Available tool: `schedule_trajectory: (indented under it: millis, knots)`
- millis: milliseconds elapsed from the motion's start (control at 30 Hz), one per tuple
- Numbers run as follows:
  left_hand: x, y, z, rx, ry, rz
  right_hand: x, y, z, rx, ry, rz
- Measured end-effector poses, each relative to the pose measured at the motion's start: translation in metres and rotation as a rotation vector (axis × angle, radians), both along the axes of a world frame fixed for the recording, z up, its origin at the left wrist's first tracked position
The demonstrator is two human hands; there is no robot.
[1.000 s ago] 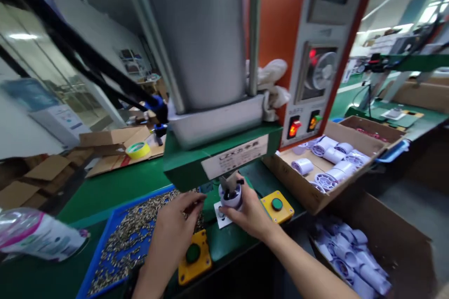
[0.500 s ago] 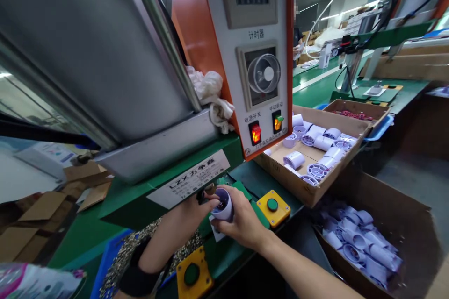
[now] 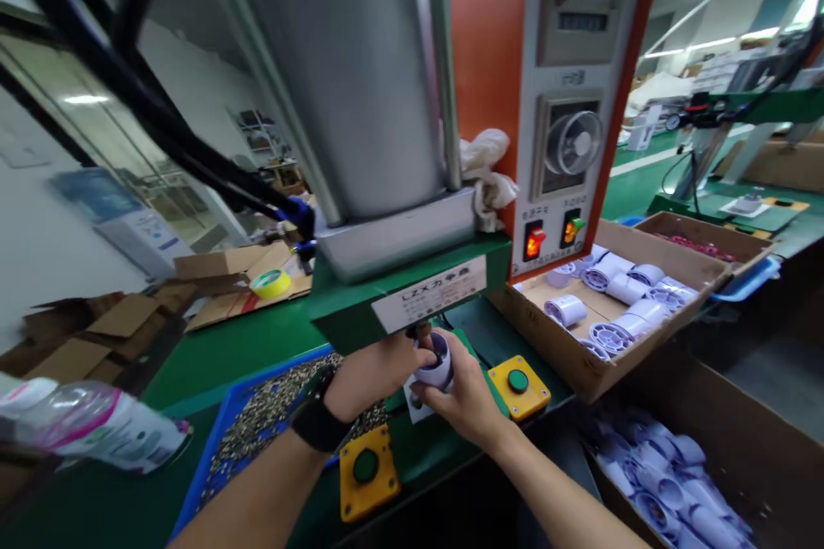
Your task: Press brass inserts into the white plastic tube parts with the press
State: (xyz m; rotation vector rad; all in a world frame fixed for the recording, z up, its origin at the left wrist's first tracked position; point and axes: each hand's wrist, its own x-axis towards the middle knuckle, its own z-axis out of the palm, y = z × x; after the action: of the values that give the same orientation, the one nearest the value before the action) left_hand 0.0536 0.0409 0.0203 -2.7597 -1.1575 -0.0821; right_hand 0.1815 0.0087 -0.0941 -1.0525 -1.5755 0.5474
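Note:
Under the head of a green and silver press (image 3: 399, 292), both my hands meet at a small white plastic cylinder (image 3: 436, 364). My right hand (image 3: 467, 399) wraps the cylinder from the right and below and tilts its open end up to the left. My left hand (image 3: 373, 369) reaches its fingertips to the cylinder's top by the press tip; what they pinch is hidden. A black band sits on my left wrist.
Two yellow boxes with green buttons (image 3: 368, 470) (image 3: 518, 383) flank my hands. A blue tray (image 3: 238, 437) of small metal parts lies left. Open cartons of white cylinders stand right (image 3: 618, 309) and lower right (image 3: 669, 480). An orange control panel (image 3: 566, 111) rises behind. A plastic bottle (image 3: 96, 429) lies far left.
My left hand moved from beside the metal parts up to the cylinder under the press tip. My right hand tilted the cylinder. The camera view swung right, then back.

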Motion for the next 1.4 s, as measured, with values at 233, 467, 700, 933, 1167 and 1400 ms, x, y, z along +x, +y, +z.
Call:
schedule_trajectory:
  millis: [233,467,700,933,1167,1400]
  knots:
    - [-0.052,-0.064,-0.032,0.044,-0.321,0.399,0.059,-0.039,-0.030,0.038,-0.301,-0.248]
    - [-0.075,-0.147,-0.113,0.011,-0.286,0.497,0.095,-0.061,-0.084,0.273,-0.642,-0.527]
    - [-0.075,-0.123,-0.081,-0.224,-0.337,0.608,0.093,-0.058,-0.089,0.357,-0.582,-0.535]
    - [-0.087,-0.048,-0.085,-0.319,-0.165,0.718,0.092,-0.055,-0.100,0.333,-0.485,-0.554]
    - [-0.070,-0.043,-0.093,-0.283,-0.203,0.676,0.081,-0.057,-0.077,0.060,-0.190,-0.502]
    - [-0.075,-0.042,-0.099,-0.240,-0.304,0.667,0.019,-0.019,-0.008,-0.097,0.244,0.197]
